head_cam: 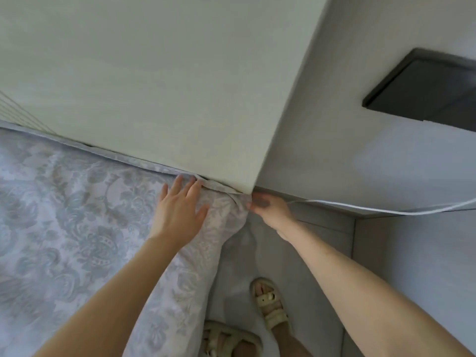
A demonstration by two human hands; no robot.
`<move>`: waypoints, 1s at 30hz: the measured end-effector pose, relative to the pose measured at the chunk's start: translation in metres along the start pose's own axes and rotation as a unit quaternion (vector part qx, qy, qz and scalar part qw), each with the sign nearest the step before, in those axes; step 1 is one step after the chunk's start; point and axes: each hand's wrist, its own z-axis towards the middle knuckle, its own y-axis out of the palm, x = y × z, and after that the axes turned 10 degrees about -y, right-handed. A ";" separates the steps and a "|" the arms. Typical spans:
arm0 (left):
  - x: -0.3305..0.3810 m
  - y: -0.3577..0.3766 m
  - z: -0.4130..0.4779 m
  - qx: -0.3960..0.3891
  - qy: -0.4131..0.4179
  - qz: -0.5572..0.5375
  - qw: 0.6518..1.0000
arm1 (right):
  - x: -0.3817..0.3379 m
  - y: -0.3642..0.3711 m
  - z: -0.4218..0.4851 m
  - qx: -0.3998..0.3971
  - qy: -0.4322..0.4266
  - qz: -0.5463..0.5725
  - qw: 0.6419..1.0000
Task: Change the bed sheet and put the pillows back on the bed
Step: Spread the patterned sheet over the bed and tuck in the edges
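The left grip (180,215) lies flat, fingers spread, on the sheet (64,215). Just right of it, the right grip (270,210) pinches the sheet's bunched corner, right under the headboard (154,86).

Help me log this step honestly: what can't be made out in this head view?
Head view:
1. Right hand: its fingertips are blurred at the bunched corner of the sheet, so the grip is unclear.
2. Sheet's far edge: hidden behind the pale panel.
3. Dark flat object: blurred and cut off by the right edge.
4. White cable: its end runs off the right edge.
5. No pillows in frame.
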 end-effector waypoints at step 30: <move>-0.073 -0.059 -0.147 0.060 -0.198 -0.045 0.977 | -0.108 0.024 -0.117 -0.060 -0.239 -0.482 0.841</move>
